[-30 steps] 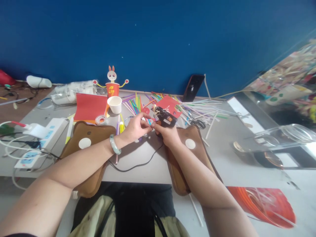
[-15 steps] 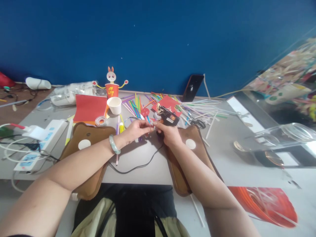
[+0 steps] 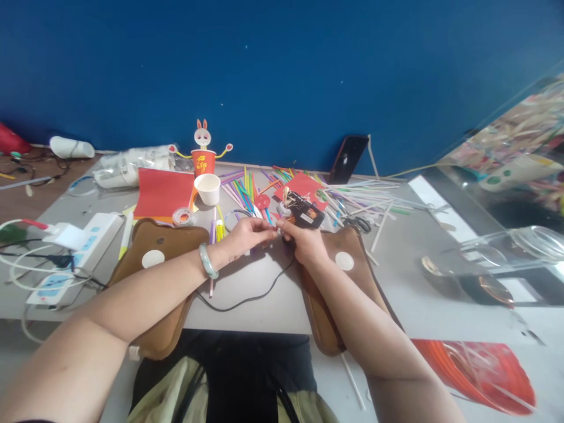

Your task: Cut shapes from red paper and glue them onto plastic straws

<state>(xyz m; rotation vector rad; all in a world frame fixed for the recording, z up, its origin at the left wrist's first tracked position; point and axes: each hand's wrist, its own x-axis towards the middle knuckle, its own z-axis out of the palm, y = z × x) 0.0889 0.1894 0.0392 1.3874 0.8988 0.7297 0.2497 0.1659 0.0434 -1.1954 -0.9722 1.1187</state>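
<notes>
Pinched piece hidden between fingertips (image 3: 274,232)

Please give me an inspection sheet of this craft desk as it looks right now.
Surface: grey table, crowded at the back.
Job's things: black glue gun; small piece pinched between both hands, too small to identify.
Clutter: coloured straws, red paper, white cup, tape roll, scissors, bunny cup figure.
Hands: left hand and right hand meet fingertip to fingertip.
Cables: black cord; power strip with white leads.
Surroundings: blue wall; phone leaning on it.
</notes>
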